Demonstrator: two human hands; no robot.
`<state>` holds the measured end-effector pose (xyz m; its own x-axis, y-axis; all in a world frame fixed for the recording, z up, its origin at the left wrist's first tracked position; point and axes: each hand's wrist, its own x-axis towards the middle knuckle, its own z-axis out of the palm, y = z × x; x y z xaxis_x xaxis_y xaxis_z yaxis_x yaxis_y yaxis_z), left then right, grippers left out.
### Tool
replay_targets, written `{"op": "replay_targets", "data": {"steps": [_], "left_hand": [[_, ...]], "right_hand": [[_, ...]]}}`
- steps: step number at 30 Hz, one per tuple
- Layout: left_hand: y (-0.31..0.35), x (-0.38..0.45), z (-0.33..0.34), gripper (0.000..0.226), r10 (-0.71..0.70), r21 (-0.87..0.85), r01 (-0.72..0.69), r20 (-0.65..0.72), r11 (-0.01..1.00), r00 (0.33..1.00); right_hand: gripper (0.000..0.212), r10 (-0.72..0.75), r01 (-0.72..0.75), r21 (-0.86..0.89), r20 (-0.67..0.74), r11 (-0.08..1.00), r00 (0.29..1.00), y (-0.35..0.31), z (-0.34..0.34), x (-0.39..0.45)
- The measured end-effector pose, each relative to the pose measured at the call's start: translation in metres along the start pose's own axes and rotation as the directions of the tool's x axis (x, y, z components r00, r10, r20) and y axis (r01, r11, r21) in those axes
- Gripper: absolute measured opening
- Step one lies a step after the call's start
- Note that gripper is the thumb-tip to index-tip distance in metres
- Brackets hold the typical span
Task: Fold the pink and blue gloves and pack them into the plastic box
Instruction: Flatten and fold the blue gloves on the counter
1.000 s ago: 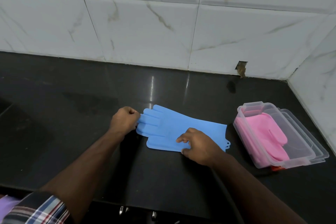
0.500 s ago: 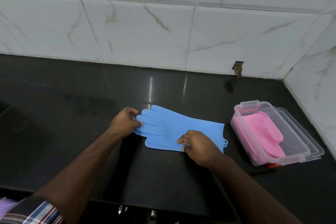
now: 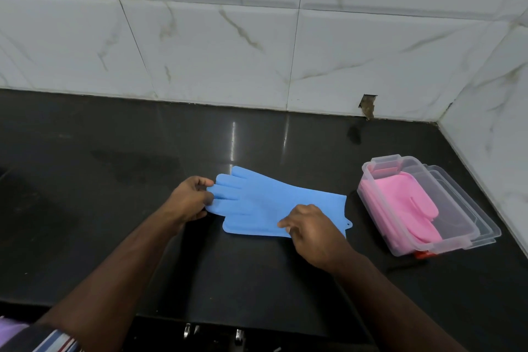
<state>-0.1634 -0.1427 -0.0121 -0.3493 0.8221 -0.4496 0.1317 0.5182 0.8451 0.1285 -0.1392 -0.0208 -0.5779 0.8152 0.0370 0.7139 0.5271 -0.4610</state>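
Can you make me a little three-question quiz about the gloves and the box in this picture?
1. True or false: the pink glove is already in the plastic box.
2. Which hand pinches the fingertips of the blue glove? A) left hand B) right hand
3. The blue glove lies flat on the black ____.

Key: 1 true; 2 A; 3 counter.

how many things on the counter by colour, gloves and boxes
Blue silicone glove, flat on the black counter: 1 visible
Pink silicone gloves, inside the box: at least 1, exact number unclear
Clear plastic box: 1
Clear plastic lid, under the box: 1
Total: 4 at least
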Motion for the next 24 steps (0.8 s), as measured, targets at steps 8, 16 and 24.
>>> {"op": "replay_targets", "data": {"steps": [8, 16, 24], "left_hand": [[0.010, -0.004, 0.014, 0.018, 0.459, 0.482, -0.371, -0.073, 0.793, 0.885], [0.002, -0.027, 0.066, 0.017, 0.587, 0.579, -0.700, 0.417, 0.417, 0.694], [-0.006, -0.019, 0.069, 0.029, 0.509, 0.634, -0.667, 0.454, 0.393, 0.731]], "right_hand": [[0.028, 0.303, -0.305, 0.018, -0.200, 0.952, 0.932, 0.038, -0.022, 0.004], [0.036, 0.406, -0.423, -0.015, -0.253, 0.906, 0.878, 0.053, -0.025, 0.006], [0.040, 0.406, -0.425, -0.099, -0.172, 0.900, 0.898, 0.049, -0.011, -0.011]]}}
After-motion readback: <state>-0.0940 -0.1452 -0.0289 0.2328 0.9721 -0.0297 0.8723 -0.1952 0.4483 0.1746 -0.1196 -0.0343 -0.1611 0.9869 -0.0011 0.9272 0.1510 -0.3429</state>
